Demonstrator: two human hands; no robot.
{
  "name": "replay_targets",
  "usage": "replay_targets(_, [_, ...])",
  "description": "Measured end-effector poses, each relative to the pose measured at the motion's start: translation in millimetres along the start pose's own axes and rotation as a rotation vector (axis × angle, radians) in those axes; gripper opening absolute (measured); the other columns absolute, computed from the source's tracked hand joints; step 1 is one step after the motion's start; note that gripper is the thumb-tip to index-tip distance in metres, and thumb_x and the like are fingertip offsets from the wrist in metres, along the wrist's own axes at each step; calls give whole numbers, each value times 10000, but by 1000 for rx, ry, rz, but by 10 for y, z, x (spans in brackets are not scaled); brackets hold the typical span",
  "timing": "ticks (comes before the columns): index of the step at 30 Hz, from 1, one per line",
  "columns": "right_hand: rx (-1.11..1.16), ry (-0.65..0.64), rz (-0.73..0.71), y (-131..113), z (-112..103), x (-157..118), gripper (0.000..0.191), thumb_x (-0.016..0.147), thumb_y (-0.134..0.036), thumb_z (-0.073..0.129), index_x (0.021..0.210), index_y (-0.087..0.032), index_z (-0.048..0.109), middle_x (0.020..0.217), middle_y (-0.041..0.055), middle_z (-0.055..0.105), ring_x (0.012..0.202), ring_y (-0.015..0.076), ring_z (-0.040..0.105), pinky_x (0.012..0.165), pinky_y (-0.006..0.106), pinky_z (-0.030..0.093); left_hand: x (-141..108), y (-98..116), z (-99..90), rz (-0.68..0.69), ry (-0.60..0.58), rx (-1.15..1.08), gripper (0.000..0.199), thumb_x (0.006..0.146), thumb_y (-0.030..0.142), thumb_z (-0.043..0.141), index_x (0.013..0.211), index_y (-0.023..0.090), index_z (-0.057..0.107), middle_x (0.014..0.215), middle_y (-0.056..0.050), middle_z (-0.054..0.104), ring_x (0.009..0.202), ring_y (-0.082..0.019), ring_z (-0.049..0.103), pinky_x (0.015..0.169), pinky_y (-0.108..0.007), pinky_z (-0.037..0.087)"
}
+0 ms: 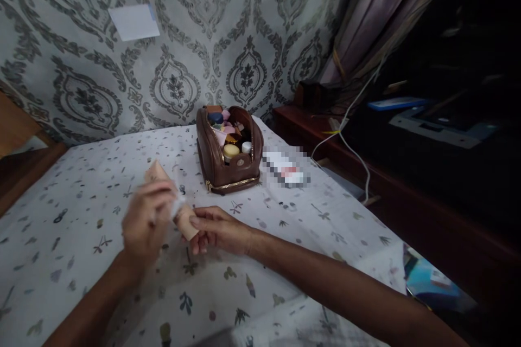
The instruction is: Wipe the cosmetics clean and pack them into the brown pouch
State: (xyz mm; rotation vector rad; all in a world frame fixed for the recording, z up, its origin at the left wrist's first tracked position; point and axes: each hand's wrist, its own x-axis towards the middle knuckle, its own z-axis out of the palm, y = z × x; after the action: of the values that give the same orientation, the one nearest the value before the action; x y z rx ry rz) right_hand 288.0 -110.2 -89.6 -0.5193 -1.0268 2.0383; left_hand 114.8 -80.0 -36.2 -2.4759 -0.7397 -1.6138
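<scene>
A beige squeeze tube [188, 222] lies slantwise between my hands, just above the patterned sheet. My right hand [215, 229] grips its near end between thumb and fingers. Over the tube's middle, my left hand [147, 217] is curled and smeared by motion. A small piece of white tissue [177, 206] shows at its fingers, pressed to the tube. The tube's flat far end [157, 171] sticks out beyond the left fingers. Behind them stands an unzipped brown cosmetic bag [231, 181] holding several jars and pink items.
The white patterned sheet [93, 190] covers the surface. Right of the bag lies a pixelated flat object [285, 168]. A white cable [360, 165] hangs by the dark red wooden furniture [391, 222] at right. Patterned wallpaper [175, 81] backs the scene.
</scene>
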Motion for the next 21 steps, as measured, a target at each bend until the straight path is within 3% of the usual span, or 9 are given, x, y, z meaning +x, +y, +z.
replay_targets(3, [-62,27,-36,21,-11,-1,429,726,-507,804,805,-118,638,591,-18,650,498,84,597,500,197,418,-58,96,80,369,-250,28,94,922,129,563,969,171,633,948,-80,708,952,-225,654,887,-396,513])
replay_targets(5, [-110,28,-23,19,-6,-9,438,727,-519,799,823,-121,643,606,-24,651,496,82,593,489,198,407,-54,59,86,399,-273,90,78,916,142,566,939,169,635,868,-77,710,886,-235,650,878,-428,502])
replay_targets(9, [-159,-34,33,-18,24,-29,535,730,-616,766,880,-118,641,635,-17,648,507,87,599,477,202,397,-4,-118,-19,257,-258,188,129,898,123,524,852,188,626,801,-62,690,782,-224,629,868,-448,473])
replay_targets(12, [-172,-51,54,-48,41,-42,560,723,-637,762,880,-113,644,635,-14,654,489,77,581,476,201,397,12,-243,-100,125,-234,247,147,915,170,505,861,197,638,854,-71,682,809,-235,624,892,-457,456])
replay_targets(17, [-128,-91,59,-39,25,-47,544,717,-616,780,877,-114,645,666,-10,666,493,73,585,452,194,378,11,-417,-152,-220,-122,251,250,949,316,477,1087,188,641,1113,-126,594,1106,-293,578,965,-447,467])
replay_targets(21, [-90,-33,46,-22,5,-43,522,722,-573,799,904,-109,644,700,11,677,522,85,608,445,190,367,4,-533,-168,-398,-117,124,395,937,350,487,1299,198,523,1299,-130,501,1277,-294,483,1066,-448,417])
